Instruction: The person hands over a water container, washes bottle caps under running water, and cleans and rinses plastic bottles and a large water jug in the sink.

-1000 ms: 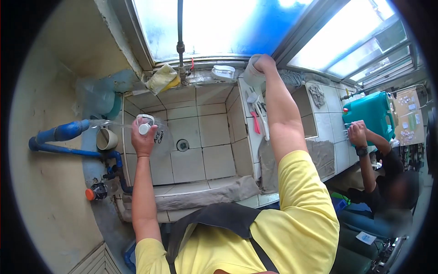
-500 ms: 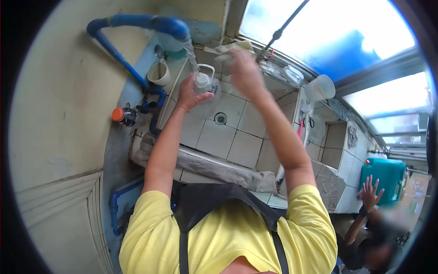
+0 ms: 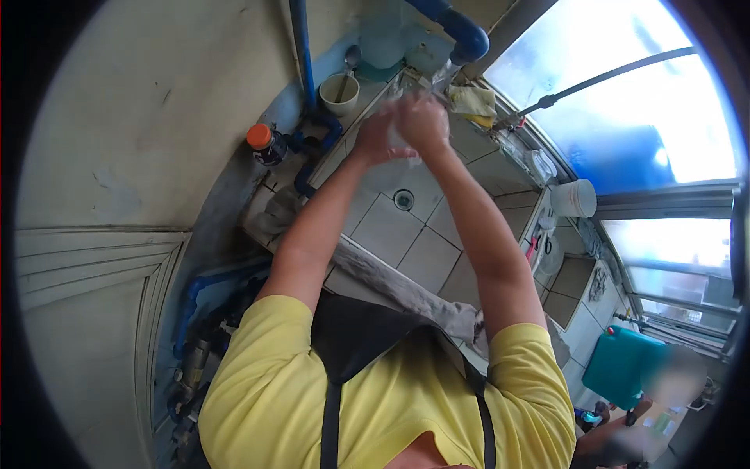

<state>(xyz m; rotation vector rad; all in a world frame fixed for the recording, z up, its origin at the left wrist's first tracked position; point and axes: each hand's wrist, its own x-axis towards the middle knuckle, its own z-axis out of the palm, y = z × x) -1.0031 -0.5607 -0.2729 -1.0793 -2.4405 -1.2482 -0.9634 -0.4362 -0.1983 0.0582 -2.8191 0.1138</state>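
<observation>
Over the tiled sink, my left hand is curled round the side of a clear plastic jug, most of which is blurred or covered by the hands. My right hand is closed at the top of the jug, close against my left hand; what its fingers hold is hidden and smeared by motion. Water runs from the blue pipe spout just beyond my hands. The round drain shows below them.
A cup with a spoon and an orange-capped bottle stand at left. A yellowish cloth and a white tub sit on the window ledge. A grey rag covers the front edge. Another person is beside a teal container.
My right hand left the white tub on the ledge, crossed the sink and joined my left hand at the jug. The view has turned, and the co-worker's hand has moved down from the teal container.
</observation>
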